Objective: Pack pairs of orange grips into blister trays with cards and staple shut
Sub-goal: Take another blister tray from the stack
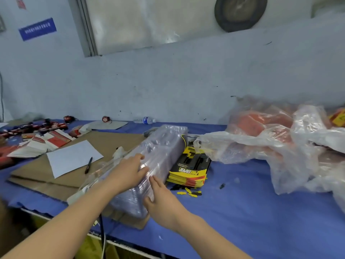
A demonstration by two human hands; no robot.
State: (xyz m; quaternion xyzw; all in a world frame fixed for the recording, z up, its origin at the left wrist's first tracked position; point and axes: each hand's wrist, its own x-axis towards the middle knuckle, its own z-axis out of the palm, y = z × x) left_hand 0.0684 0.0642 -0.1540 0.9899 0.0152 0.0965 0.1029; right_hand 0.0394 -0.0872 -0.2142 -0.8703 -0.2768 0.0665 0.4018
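Blue bench [242, 199]: left hand [128, 172] flat atop tray stack [162, 146], steadying it; right hand [160, 197], fingers straight, at its side, probably separating one.

We find bare blue cloth [252, 212] near and right, open for passage. The long tray stack [164, 150] and yellow cards [190, 171] block the middle; crumpled plastic bags [280, 146] crowd the far right.

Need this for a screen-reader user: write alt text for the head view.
A person's left hand and right hand rest on a long stack of clear blister trays lying on a blue-covered table. Yellow-and-black cards are stacked just right of it, with clear bags of orange grips beyond.
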